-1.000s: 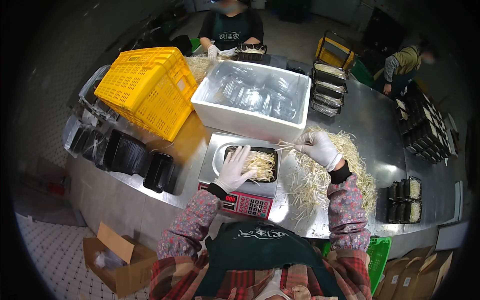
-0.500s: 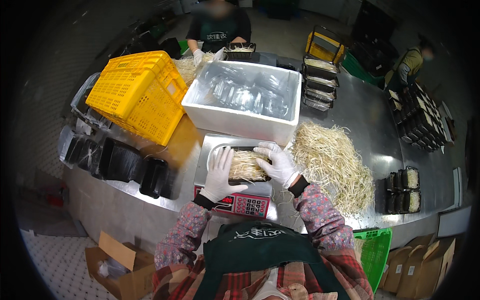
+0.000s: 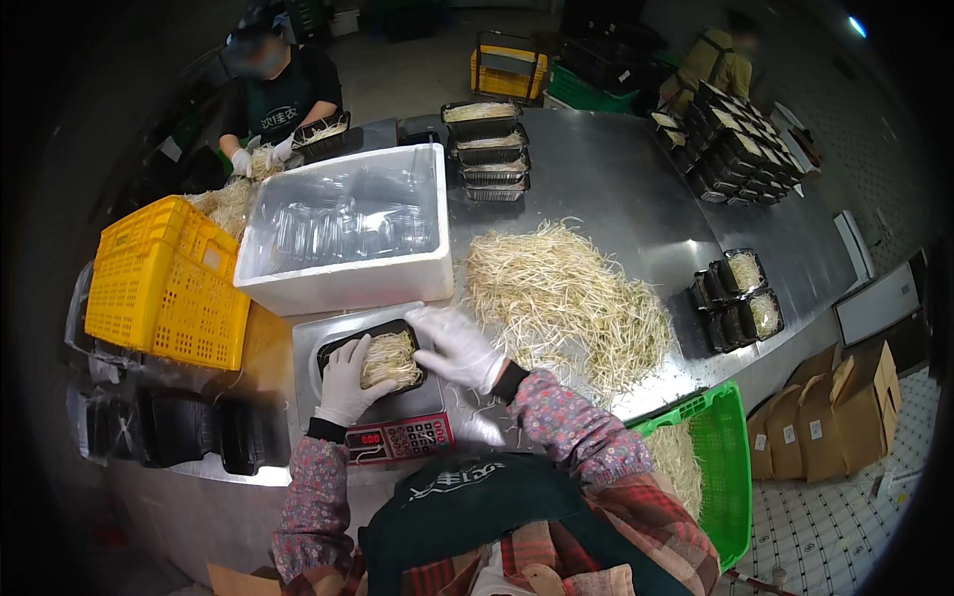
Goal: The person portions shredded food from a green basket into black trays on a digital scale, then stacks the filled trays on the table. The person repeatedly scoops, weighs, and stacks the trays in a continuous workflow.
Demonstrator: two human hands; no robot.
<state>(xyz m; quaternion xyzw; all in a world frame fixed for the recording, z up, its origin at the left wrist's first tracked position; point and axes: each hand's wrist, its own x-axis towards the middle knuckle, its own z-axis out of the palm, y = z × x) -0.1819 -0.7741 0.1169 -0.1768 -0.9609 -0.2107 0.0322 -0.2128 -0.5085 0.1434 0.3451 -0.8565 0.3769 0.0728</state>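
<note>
A black plastic tray (image 3: 332, 348) filled with pale bean sprouts (image 3: 391, 360) sits on the steel platform of a scale (image 3: 307, 344) with a red keypad panel. My gloved left hand (image 3: 350, 385) lies over the tray's left side, its fingers stretched onto the sprouts and the thumb apart. At the tray's right end is my gloved right hand (image 3: 459, 350), fingers extended toward the rim and nothing visible in them. Just beyond that hand, a loose heap of bean sprouts (image 3: 566, 303) spreads over the steel table (image 3: 636, 199).
Behind the scale stands a white foam box (image 3: 343, 283) of clear lids; a yellow crate (image 3: 164, 288) leans left of it. Black trays (image 3: 179, 427) lie at left. Filled trays (image 3: 492, 149) are stacked farther back. A green basket (image 3: 723, 467) stands near right. A co-worker (image 3: 283, 99) handles sprouts.
My view has swung to the right, so everything sits farther left. The right hand has drawn off the sprouts to the tray's right edge; the left stays on the tray.
</note>
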